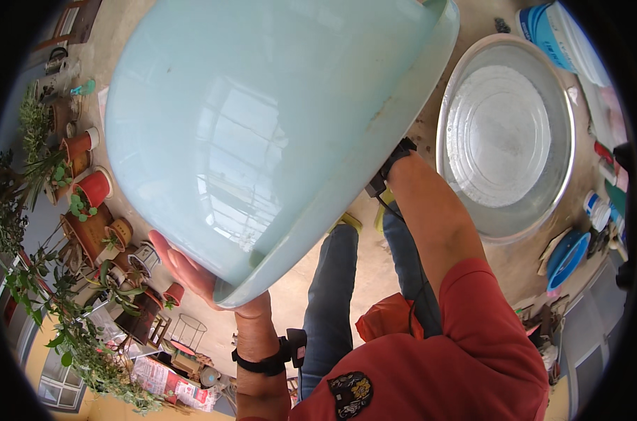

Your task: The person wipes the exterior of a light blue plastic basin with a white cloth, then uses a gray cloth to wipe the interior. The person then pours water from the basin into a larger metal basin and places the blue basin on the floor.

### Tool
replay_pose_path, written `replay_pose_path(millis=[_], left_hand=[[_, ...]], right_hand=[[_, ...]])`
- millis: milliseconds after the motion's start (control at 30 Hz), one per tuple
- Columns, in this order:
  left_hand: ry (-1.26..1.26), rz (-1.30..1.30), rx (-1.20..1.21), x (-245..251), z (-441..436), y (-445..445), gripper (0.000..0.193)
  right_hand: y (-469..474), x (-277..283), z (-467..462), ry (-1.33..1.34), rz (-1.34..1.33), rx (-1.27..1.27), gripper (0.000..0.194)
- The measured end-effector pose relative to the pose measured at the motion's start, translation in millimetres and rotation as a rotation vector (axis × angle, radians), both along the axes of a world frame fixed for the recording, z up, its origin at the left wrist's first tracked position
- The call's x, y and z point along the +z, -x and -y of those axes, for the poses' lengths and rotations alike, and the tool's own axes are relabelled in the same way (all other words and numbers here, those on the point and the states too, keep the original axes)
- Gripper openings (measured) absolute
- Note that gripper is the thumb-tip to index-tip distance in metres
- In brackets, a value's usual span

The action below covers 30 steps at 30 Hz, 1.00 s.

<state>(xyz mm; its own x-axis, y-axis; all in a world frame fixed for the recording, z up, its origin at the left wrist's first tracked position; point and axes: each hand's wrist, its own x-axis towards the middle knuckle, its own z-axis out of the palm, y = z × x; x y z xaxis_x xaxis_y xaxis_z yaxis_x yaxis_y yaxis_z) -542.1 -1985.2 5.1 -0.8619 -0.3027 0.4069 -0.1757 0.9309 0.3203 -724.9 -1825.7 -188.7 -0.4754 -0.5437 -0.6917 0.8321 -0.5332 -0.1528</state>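
A large pale blue plastic tub (318, 121), tipped on its side with its glossy outer wall facing me, fills the upper middle. My left hand (200, 279) grips it at the lower left, with the fingers along the wall by the rim. My right forearm reaches past the rim's underside. My right hand itself is hidden behind or inside the tub, so its hold does not show. To the right, a wide round metal basin (500, 142) stands on the floor, with what looks like clear water inside.
Potted plants (94, 189) line the left side. A blue and white bucket (555, 42) stands at the upper right, and a blue plastic basin (568, 260) is lower down. An orange-red bag (384, 316) is near my legs. A wire stand (189, 331) stands at the lower left.
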Motion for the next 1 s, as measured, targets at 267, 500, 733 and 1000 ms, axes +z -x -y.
replay_pose_path(millis=[267,500,733,1000], left_hand=[[-0.345,-0.102,0.097,1,10,-18,0.048],[-0.363,-0.080,0.300,19,10,-26,0.041],[-0.540,-0.158,0.384,38,15,-34,0.033],[-0.688,-0.172,0.501,53,17,-48,0.038]], right_hand=[[-15,-7,-4,-0.013,-0.059,0.007,0.071],[-41,19,-5,-0.223,-0.081,0.121,0.048],[-55,29,-7,-0.325,-0.091,0.173,0.035],[-65,38,-11,-0.350,-0.096,0.144,0.027]])
